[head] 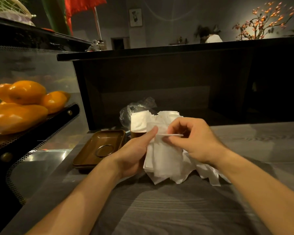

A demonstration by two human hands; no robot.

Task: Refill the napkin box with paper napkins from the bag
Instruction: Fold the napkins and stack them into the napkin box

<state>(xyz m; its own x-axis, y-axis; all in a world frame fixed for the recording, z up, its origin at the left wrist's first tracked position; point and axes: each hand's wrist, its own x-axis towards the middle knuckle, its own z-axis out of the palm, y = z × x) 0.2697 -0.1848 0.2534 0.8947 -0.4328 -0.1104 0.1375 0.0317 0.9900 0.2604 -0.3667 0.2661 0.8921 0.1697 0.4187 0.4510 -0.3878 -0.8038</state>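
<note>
Both hands busy over a loose bundle of napkins (163,160), held just above the grey tabletop (176,209), near its middle and right in front of the viewer. Thin, soft, featherweight paper by the look of it, limp enough to droop and crumple at the lower edges, likely to fan out or slide sheet over sheet if gripped only at one corner. Best taken as a stack, probably, thumb on one face and fingers on the other, pinched close to the folded edge where the sheets line up. Left hand (136,150) cradling the bundle from the left side, thumb laid along the top edge, fingers tucked behind and mostly hidden by the paper. Right hand (193,138) arched above, palm down, fingers (170,141) curled and pinching a single sheet edge, seemingly peeling or squaring it. More napkins piled behind, beside the crinkled clear bag (137,107). Brown box (137,134) barely visible between that pile and the left thumb; how full, cannot tell. Brown tray (85,155) lying just left of the hands. Both forearms reaching in from below, wrists slightly bent inward. Oranges (24,97) heaped far left, well apart.
</note>
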